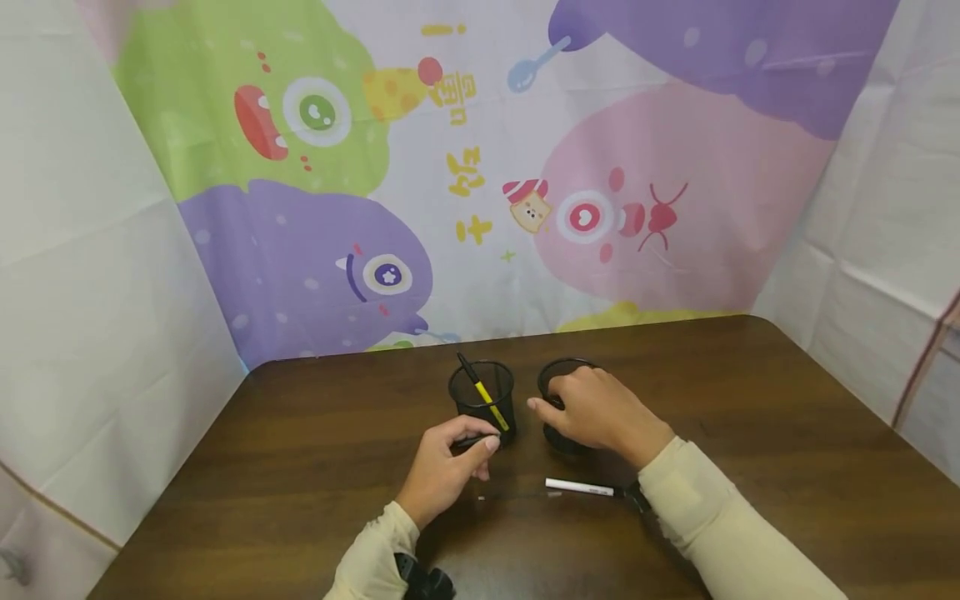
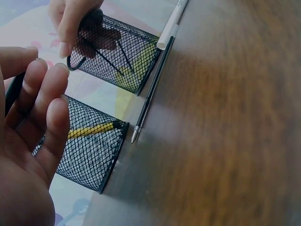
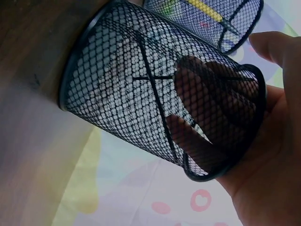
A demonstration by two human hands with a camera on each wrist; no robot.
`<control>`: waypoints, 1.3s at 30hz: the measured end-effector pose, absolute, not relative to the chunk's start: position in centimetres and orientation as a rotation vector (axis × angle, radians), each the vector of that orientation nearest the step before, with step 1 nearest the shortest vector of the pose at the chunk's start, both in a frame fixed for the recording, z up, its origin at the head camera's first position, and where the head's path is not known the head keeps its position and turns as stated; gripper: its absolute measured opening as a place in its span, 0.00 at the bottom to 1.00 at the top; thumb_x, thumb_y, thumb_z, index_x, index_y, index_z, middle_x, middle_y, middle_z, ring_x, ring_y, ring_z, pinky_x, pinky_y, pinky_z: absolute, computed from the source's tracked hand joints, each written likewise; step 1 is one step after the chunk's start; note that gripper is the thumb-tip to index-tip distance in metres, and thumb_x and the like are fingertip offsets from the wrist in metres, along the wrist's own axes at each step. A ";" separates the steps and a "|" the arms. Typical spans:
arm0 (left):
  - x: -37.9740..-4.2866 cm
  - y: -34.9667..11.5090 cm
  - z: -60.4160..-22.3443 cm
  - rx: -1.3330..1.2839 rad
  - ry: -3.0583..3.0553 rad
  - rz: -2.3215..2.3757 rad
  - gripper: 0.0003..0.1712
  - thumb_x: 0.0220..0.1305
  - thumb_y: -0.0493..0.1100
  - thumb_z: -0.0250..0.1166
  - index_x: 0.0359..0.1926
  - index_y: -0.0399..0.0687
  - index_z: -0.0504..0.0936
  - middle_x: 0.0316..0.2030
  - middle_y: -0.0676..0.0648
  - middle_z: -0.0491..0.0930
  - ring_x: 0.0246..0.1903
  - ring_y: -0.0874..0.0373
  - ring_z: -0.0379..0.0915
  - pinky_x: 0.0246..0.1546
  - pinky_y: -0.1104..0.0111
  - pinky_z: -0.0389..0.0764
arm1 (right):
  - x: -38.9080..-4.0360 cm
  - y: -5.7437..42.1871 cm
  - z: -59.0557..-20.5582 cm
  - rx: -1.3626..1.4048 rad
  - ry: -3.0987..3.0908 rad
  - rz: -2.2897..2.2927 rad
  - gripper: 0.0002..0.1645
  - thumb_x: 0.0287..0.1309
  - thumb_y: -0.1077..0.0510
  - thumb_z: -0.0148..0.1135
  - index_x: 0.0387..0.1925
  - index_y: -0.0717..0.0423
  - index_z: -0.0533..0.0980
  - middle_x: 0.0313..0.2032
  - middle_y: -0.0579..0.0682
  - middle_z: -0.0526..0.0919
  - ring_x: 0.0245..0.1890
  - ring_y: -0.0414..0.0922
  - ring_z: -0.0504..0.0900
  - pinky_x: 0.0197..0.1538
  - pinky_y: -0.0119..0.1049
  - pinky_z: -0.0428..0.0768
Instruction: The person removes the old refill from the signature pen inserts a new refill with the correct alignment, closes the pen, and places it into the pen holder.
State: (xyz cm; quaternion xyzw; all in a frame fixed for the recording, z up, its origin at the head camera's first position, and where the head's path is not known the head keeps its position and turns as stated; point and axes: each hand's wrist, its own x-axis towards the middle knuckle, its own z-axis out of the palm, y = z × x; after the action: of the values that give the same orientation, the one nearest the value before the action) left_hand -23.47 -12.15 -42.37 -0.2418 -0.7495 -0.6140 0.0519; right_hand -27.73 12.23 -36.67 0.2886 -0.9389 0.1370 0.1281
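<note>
My left hand pinches a slim black pen between thumb and fingers, in front of the left black mesh pen cup. A yellow marker with a black cap leans in that cup. My right hand reaches over the rim of the right mesh cup, its fingers down inside, seen through the mesh. Thin black sticks show in there beside the fingers; I cannot tell whether they grip one. A pen refill with a metal tip lies on the table before the cups.
A white pen lies on the brown table near my right wrist, lined up with the refill. Behind the table hangs a cartoon-printed cloth, with white cloth walls at both sides.
</note>
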 end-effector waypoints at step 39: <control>-23.6 -12.3 -42.5 -0.753 -2.272 -1.857 0.11 0.67 0.41 0.68 0.43 0.35 0.83 0.30 0.31 0.81 0.21 0.55 0.79 0.27 0.63 0.84 | -25.6 12.8 -34.0 0.874 -2.418 0.270 0.04 0.61 0.61 0.65 0.36 0.53 0.84 0.23 0.43 0.83 0.23 0.45 0.82 0.27 0.44 0.82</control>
State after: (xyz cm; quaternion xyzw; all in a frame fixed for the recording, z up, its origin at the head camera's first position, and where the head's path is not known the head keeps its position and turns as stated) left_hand -23.60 -12.31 -42.54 -0.2483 -0.7487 -0.6121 0.0559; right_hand -25.64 12.83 -34.05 0.3251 -0.8993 0.1004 0.2746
